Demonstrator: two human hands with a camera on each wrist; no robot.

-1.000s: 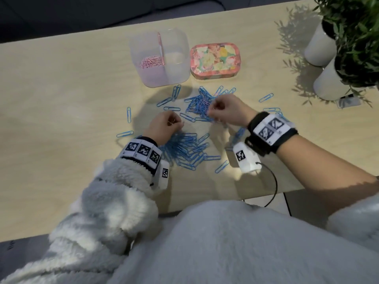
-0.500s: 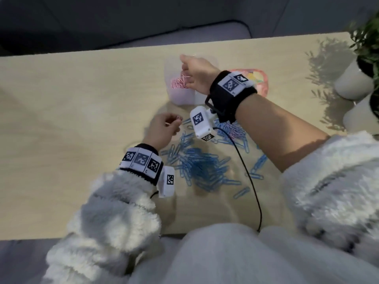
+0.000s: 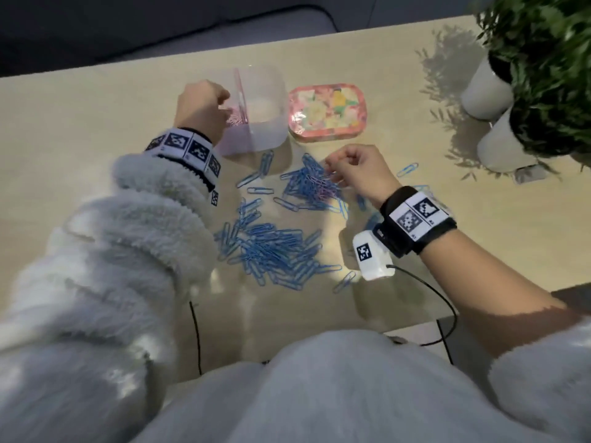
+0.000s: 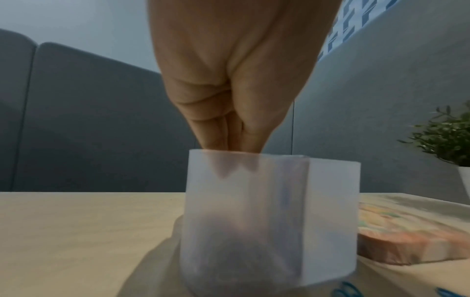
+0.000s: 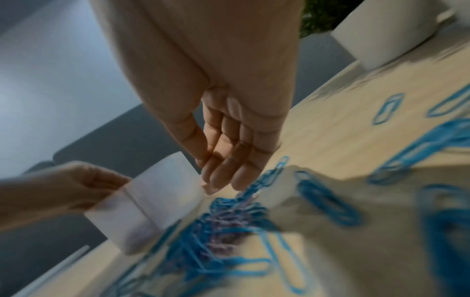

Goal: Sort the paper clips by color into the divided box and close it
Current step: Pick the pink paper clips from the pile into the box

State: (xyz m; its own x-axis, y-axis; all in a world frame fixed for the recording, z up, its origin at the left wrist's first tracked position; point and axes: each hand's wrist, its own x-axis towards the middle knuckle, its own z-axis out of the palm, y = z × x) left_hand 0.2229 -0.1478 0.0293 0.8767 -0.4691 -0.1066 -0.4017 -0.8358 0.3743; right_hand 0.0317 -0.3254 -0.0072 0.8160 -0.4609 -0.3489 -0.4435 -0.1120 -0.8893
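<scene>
A translucent divided box (image 3: 275, 91) stands at the back of the table, with pink clips (image 3: 235, 119) in its left compartment. My left hand (image 3: 224, 105) reaches over that compartment. In the left wrist view its bunched fingertips (image 4: 229, 148) dip below the box (image 4: 330, 201) rim, and any clip between them is hidden. My right hand (image 3: 331, 174) hovers over a mixed pile (image 3: 307, 183) of blue and a few pink clips (image 3: 326, 190). The right wrist view shows the right fingers (image 5: 229, 160) nearly straight, just above the pile (image 5: 223, 227), holding nothing. A larger blue pile (image 3: 271, 251) lies nearer me.
The flowered lid (image 3: 326, 113) lies right of the box. Two white plant pots (image 3: 486, 91) (image 3: 502, 148) stand at the far right. Loose blue clips (image 3: 407, 169) are scattered around. A black cable (image 3: 447, 308) trails from my right wrist over the near table edge.
My right hand has come back from the box to the mixed pile. My left hand has gone from beside the pile up to the box's left compartment.
</scene>
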